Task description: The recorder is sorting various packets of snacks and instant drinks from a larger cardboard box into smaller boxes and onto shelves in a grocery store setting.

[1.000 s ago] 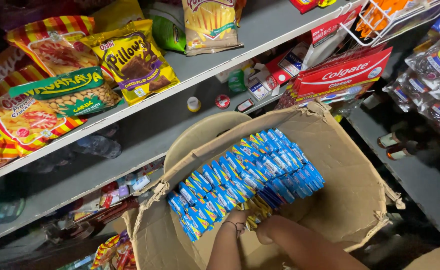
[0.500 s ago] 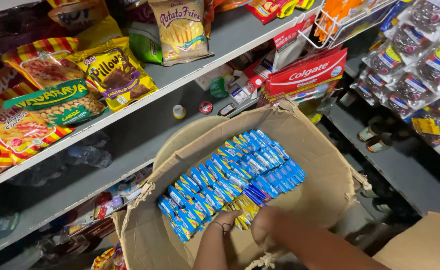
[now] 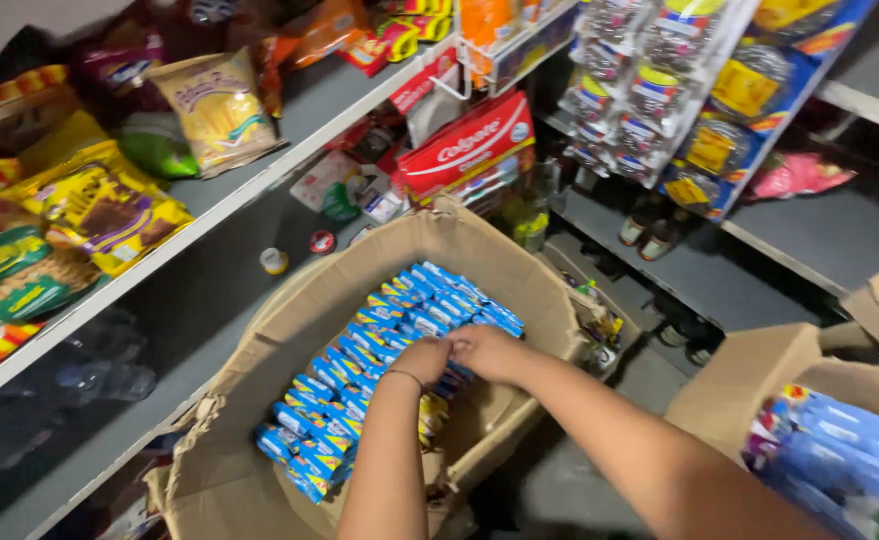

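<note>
Reaching down into the open cardboard box (image 3: 520, 290), the left hand (image 3: 422, 360) and the right hand (image 3: 487, 352) meet knuckle to knuckle over the near edge of the blue packets (image 3: 390, 360). Both are curled shut with the fingers turned down among the wrappers; they seem to pinch a packet or two, but which one cannot be made out.

The packets are small, flat, glossy pouches laid in overlapping rows that run diagonally across the box floor, from its far wall to its near-left corner. They look light and soft — foil or plastic film that crumples under pressure and slides easily against its neighbours. A hold across the short edges of several at once, squeezed together as a bundle, would probably serve better than picking at one slick face.

Under the hands, inside the box, some yellow packets (image 3: 430, 420) show through. The box itself is limp, its rim torn and sagging. Behind it runs a grey shelf (image 3: 200, 290) with snack bags (image 3: 110, 210) on the tier above; to its right stands a second carton (image 3: 750, 380) holding more blue wrappers.
</note>
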